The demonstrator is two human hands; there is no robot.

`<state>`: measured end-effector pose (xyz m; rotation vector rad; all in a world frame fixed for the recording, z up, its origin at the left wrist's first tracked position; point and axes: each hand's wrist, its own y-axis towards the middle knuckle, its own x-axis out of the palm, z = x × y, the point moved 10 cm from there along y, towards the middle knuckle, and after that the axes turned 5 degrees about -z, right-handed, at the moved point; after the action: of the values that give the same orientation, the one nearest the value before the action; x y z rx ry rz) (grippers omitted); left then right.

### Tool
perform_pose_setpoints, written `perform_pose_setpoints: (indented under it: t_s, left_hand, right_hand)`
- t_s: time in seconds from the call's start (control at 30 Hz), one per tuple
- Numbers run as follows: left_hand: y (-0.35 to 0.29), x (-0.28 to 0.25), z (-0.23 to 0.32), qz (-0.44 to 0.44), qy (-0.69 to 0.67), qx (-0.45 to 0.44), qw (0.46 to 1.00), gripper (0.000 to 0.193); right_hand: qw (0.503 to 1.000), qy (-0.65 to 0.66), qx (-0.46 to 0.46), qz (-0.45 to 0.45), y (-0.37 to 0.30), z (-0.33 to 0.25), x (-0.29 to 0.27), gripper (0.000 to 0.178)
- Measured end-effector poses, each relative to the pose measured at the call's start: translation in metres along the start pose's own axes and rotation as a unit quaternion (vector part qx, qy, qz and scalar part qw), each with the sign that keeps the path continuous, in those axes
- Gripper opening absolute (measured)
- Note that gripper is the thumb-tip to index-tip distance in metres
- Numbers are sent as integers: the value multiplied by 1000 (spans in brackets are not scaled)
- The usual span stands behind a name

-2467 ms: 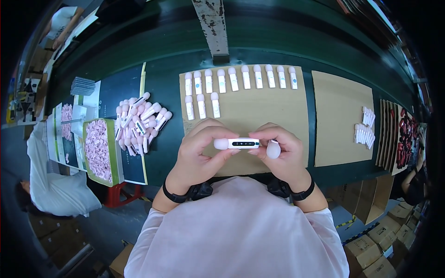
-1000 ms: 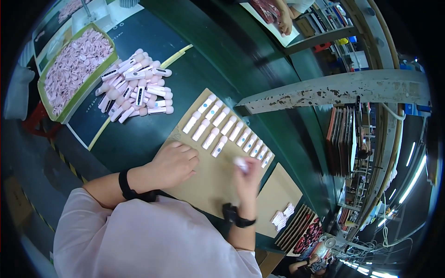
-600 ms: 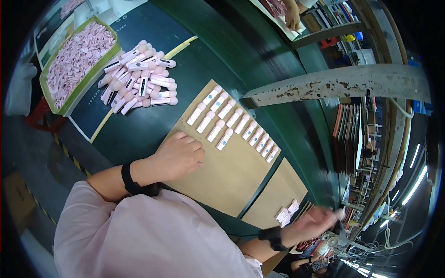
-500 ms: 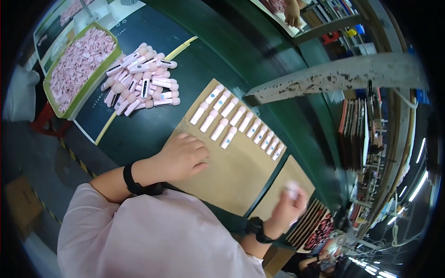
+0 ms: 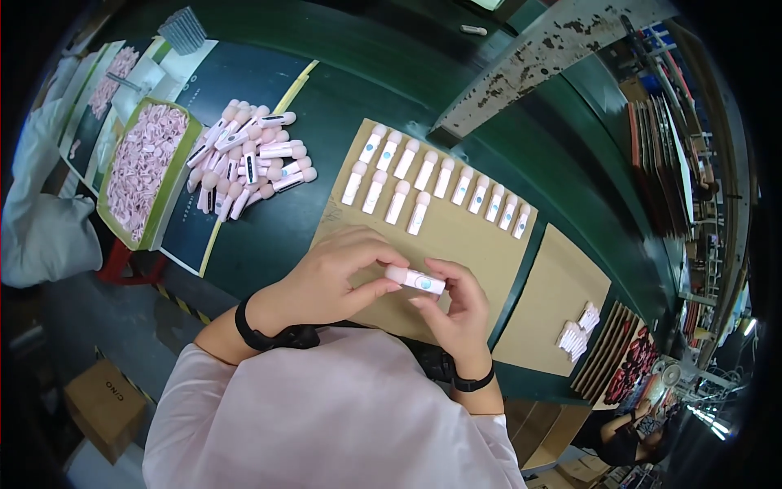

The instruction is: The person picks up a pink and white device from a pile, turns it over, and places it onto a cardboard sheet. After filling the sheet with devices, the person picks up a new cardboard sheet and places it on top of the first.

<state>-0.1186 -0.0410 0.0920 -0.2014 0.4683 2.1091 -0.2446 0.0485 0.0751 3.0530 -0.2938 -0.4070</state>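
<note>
Between my two hands is a small pale-pink wand-shaped device (image 5: 424,282) with a rounded head and a round blue mark on its body. My left hand (image 5: 336,267) pinches it at the rounded head with thumb and forefinger. At the flat end, my right hand (image 5: 460,314) grips it between thumb and fingers. Beneath both hands lies a brown cardboard sheet (image 5: 468,235). Two slanting rows of similar devices (image 5: 393,202) lie on its far part, some showing blue marks.
At the left, a heap of similar devices (image 5: 248,163) lies beside a green-rimmed tray (image 5: 173,186) of small pink parts. A second cardboard sheet (image 5: 547,285) at the right bears a cluster of small pale pieces (image 5: 574,336). A scuffed metal post (image 5: 529,67) rises beyond the rows.
My right hand has come back from the right-hand sheet to my left hand. Both hands now grip one device. The view has shifted, showing the pale pieces on that sheet.
</note>
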Motion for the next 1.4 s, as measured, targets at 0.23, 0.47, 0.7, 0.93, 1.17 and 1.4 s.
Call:
perform_pose_setpoints:
  t_s: [0.23, 0.47, 0.7, 0.93, 1.17, 1.4]
  left_hand:
    - [2, 0, 4, 18, 19, 23, 999, 21]
    - [6, 6, -3, 10, -27, -40, 999, 21]
    - [8, 7, 9, 15, 36, 43, 998, 21]
    - [8, 1, 20, 38, 57, 91, 994, 21]
    - [6, 1, 22, 44, 62, 96, 992, 22]
    - [5, 2, 21, 45, 70, 97, 992, 26]
  right_hand:
    - [983, 152, 100, 31, -13, 32, -5, 25]
    - [998, -4, -59, 3, -5, -1, -8, 24]
    - [996, -34, -87, 10, -4, -13, -6, 33]
    - [997, -17, -81, 9, -3, -20, -4, 35]
    - [994, -10, -104, 35, -3, -21, -7, 35]
    - [994, 102, 17, 24, -7, 3, -4, 26]
